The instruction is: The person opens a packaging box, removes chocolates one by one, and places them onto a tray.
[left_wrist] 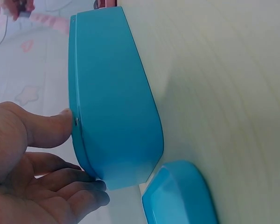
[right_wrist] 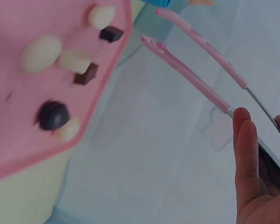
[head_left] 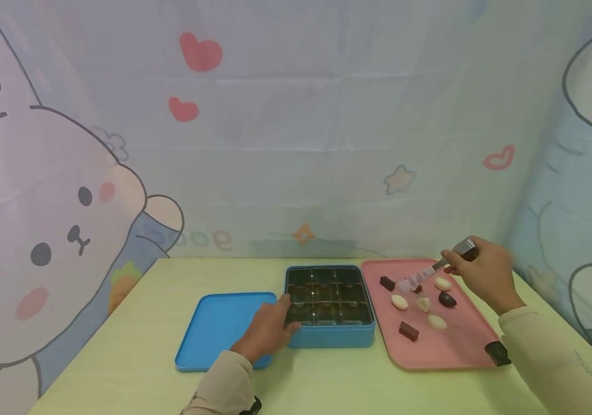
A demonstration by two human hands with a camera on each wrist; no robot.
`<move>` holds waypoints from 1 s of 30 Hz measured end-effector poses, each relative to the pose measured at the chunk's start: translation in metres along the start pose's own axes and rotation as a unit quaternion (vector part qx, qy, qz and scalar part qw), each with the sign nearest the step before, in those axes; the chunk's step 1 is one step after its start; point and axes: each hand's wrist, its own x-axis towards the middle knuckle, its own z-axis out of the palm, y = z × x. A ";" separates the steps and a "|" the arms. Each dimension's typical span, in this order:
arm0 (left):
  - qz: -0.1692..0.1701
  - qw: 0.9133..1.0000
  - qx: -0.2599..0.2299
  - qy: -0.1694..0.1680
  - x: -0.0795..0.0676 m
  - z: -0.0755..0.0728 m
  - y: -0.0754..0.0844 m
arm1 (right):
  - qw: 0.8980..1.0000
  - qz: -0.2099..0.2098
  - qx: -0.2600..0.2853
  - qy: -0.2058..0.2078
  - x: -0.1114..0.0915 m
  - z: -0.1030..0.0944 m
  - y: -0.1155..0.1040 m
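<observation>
In the head view, my left hand (head_left: 270,325) holds the front left corner of a blue box (head_left: 329,336). Its thumb is on the front rim and the fingers lie along the left side, as the left wrist view also shows. Dark compartments in a grid fill the box. My right hand (head_left: 487,271) grips tongs (right_wrist: 196,79) with pink tips over a pink tray (head_left: 456,357). Their arms are apart, with nothing between them. Below lie dark brown blocks (head_left: 408,331), white egg-shaped pieces (head_left: 437,321) and a dark round piece (head_left: 447,299), all resembling chocolates.
A blue lid (head_left: 218,328) lies inside up on the table (head_left: 135,351), left of the box and partly behind the left hand. The tray sits against the box's right side. A printed cloth (head_left: 285,144) hangs behind the table.
</observation>
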 end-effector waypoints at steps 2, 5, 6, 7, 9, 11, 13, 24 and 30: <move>-0.001 1.000 0.000 -0.002 -0.001 -0.001 0.000 | 1.000 -0.005 0.006 -0.002 0.005 0.009 -0.011; -0.004 1.000 -0.001 -0.004 -0.002 -0.001 -0.001 | 1.000 -0.016 0.010 -0.001 0.012 0.025 -0.027; -0.006 1.000 -0.003 -0.005 -0.002 -0.001 -0.002 | 1.000 -0.022 0.011 -0.001 0.015 0.031 -0.032; -0.006 1.000 -0.005 -0.005 -0.002 0.000 -0.002 | 1.000 -0.027 0.014 -0.002 0.017 0.037 -0.037; -0.006 1.000 -0.007 -0.004 -0.002 0.001 -0.003 | 0.999 -0.037 0.021 -0.005 0.021 0.051 -0.045; -0.001 1.000 0.003 0.000 -0.003 0.002 -0.003 | 0.999 -0.040 0.028 -0.018 0.024 0.065 -0.052; 0.003 1.000 0.005 0.002 -0.003 0.003 -0.002 | 0.998 -0.041 0.029 -0.032 0.026 0.078 -0.057; -0.008 1.000 -0.013 -0.006 0.000 0.002 0.003 | 0.997 -0.035 0.002 -0.073 0.031 0.115 -0.062; -0.012 1.000 -0.003 -0.002 0.002 0.000 0.001 | 0.993 -0.024 0.002 -0.112 0.030 0.124 -0.064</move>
